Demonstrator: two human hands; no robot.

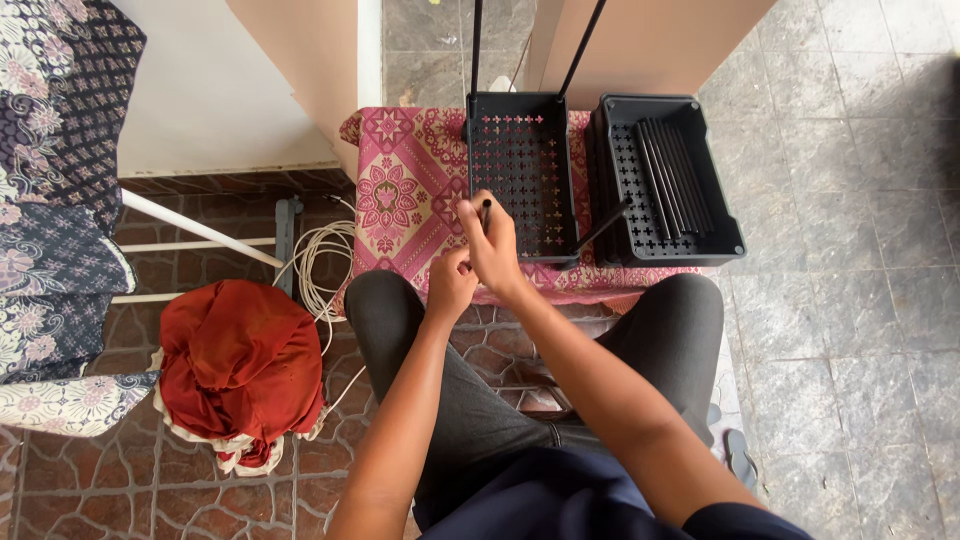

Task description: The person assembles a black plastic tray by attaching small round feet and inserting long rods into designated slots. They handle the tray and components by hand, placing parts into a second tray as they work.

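A black perforated plastic tray (520,175) lies on a pink patterned cloth (405,190), with thin black rods (478,45) standing up from its corners. My right hand (492,245) grips a black rod at the tray's near left corner. My left hand (450,283) sits just below it, fingers curled close to the same rod's lower end. A second black tray (720,225) to the right holds several loose black rods (672,175).
A red cloth bundle (240,365) lies on the tiled floor at the left, beside a coil of white cable (318,262). Patterned fabric (55,200) hangs over a white rack at the far left. Cardboard panels stand behind the trays. My knees frame the cloth's near edge.
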